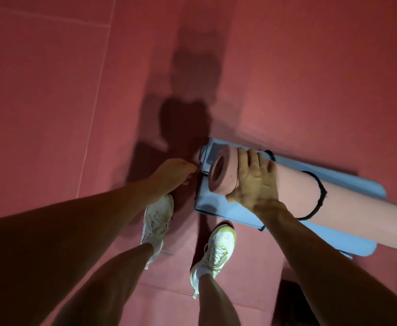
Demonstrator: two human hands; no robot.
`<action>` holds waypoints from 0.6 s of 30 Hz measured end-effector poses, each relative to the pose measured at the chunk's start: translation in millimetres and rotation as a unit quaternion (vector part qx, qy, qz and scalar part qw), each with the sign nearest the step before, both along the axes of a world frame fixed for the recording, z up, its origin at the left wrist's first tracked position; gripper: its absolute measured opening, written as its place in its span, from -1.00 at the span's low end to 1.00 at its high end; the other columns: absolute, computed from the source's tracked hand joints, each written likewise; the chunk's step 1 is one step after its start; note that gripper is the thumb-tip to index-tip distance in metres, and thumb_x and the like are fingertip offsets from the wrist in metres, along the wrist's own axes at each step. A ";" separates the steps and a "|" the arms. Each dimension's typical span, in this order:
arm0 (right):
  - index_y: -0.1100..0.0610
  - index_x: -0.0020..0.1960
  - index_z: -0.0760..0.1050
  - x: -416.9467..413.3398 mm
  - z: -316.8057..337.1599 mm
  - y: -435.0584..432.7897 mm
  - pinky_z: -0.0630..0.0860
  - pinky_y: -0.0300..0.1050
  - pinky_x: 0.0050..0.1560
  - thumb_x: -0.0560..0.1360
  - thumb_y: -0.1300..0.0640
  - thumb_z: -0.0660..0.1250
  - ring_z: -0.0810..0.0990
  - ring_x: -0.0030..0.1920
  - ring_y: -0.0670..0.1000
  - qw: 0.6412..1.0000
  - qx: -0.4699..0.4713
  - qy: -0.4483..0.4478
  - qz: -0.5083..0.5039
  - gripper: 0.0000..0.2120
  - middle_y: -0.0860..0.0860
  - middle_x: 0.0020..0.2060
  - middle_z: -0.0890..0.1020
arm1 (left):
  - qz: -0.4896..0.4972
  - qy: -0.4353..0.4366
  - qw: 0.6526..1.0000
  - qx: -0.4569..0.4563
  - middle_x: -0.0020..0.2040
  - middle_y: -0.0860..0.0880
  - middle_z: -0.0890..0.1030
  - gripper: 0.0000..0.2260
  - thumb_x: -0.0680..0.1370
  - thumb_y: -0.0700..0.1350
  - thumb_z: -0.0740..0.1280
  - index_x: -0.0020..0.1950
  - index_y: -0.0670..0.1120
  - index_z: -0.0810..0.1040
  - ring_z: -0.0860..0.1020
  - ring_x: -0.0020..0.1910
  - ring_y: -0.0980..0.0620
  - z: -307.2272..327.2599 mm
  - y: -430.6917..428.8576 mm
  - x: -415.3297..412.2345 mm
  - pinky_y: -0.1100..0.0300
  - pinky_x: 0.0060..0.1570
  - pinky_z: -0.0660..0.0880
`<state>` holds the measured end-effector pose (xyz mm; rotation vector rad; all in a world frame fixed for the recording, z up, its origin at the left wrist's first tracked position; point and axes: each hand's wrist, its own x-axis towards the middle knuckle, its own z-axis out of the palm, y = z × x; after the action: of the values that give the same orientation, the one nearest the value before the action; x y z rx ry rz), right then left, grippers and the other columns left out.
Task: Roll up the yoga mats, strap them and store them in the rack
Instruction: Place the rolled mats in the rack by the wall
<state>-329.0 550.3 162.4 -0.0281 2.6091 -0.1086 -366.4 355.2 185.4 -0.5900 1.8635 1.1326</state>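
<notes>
From the head view, the right hand [254, 182] grasps the rolled pink foam yoga mat [298, 201] close to its open end, fingers wrapped over the top. A black strap loop [319, 196] hangs around the roll just beyond that hand. The roll lies across a flat light-blue mat [207, 203] on the red padded floor [51, 90]. The left hand [174, 172] reaches to the blue mat's near corner with its fingers bent; whether it holds anything cannot be told.

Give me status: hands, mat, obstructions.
Right hand grips rolled pink mat, black strap looped round it. Left hand at corner of blue mat beneath, grip unclear. Rack not in view.
</notes>
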 end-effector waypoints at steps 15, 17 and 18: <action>0.19 0.44 0.14 -8.9 340.0 72.0 0.39 -0.05 0.25 0.05 -0.27 0.43 0.42 0.26 0.07 0.900 -0.336 0.165 -0.224 0.10 0.05 0.27 0.42 | -0.003 0.152 0.983 0.099 -0.26 0.00 0.50 -0.87 0.57 -0.10 0.25 -0.17 -0.01 0.48 0.45 -0.28 0.06 320.3 92.6 -41.7 0.17 -0.21 0.39; 0.11 0.41 0.16 -7.7 375.2 71.8 0.43 -0.02 0.23 0.05 -0.19 0.52 0.44 0.22 0.02 0.883 -0.372 0.172 -0.230 0.05 -0.03 0.22 0.43 | 0.022 0.185 0.976 0.112 -0.25 0.00 0.50 -0.90 0.55 -0.07 0.27 -0.01 -0.08 0.51 0.44 -0.32 0.07 364.5 93.3 -43.9 0.18 -0.29 0.39; 0.08 0.39 0.19 -8.0 390.7 71.9 0.45 -0.05 0.19 0.06 -0.11 0.59 0.46 0.18 -0.03 0.876 -0.387 0.178 -0.226 0.02 -0.07 0.19 0.44 | 0.032 0.195 0.973 0.121 -0.21 0.00 0.50 -0.85 0.54 -0.05 0.28 0.05 -0.09 0.50 0.45 -0.30 0.09 384.8 91.4 -44.1 0.21 -0.29 0.39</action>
<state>-337.1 622.2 553.1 0.3062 2.6831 -1.4232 -410.5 446.6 570.2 -0.3043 1.9979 1.5809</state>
